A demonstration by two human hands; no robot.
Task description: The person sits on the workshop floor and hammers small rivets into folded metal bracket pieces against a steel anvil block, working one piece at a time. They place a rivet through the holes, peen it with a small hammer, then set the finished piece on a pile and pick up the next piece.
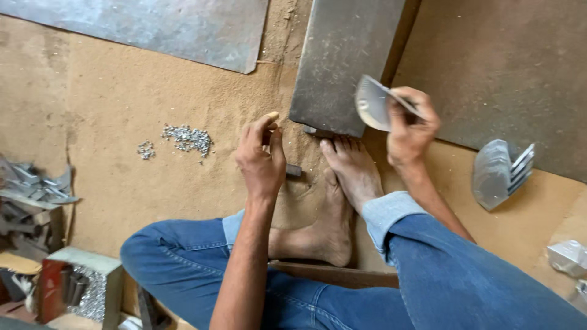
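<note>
My left hand point(262, 156) is closed around the wooden handle of a hammer point(292, 170), whose metal head rests on the sandy floor by my bare feet. My right hand point(411, 125) holds up a thin rounded metal blade piece point(372, 104) above the edge of a dark steel block point(342, 61). I sit cross-legged in blue jeans, my feet between the two hands.
A small heap of shiny rivets point(186, 139) lies on the floor to the left. A stack of similar metal pieces point(501, 173) sits at the right. Scrap metal point(30, 195) and a box of small parts point(92, 287) are at lower left. A metal sheet point(153, 27) lies at the top.
</note>
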